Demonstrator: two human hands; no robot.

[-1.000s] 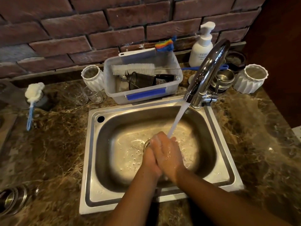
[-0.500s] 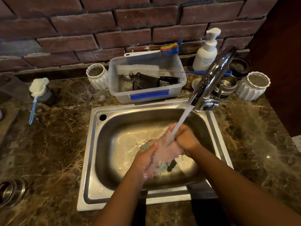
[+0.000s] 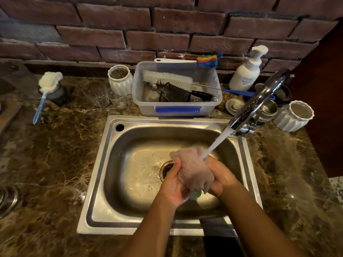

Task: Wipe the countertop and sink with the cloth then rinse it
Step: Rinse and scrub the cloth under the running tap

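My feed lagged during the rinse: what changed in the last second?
The left hand and right hand, clasped low over the drain, spread the cloth under the water stream, then bunched it; both now grip it. Faucet still running; plastic tub unmoved.

Place: we are looking down at the washing-up corner of a kitchen.
Sink: we see a steel sink (image 3: 96,182) sunk into a brown marbled counter (image 3: 55,154), with water running from a chrome tap (image 3: 256,101).
Wall: a bare red brick wall (image 3: 167,25) rises behind the counter.
Washing-up gear: along the wall we find a plastic tub (image 3: 146,108) holding a bottle brush (image 3: 167,79), a pump bottle (image 3: 244,76), clear glasses (image 3: 96,95) and white ribbed cups (image 3: 120,84).
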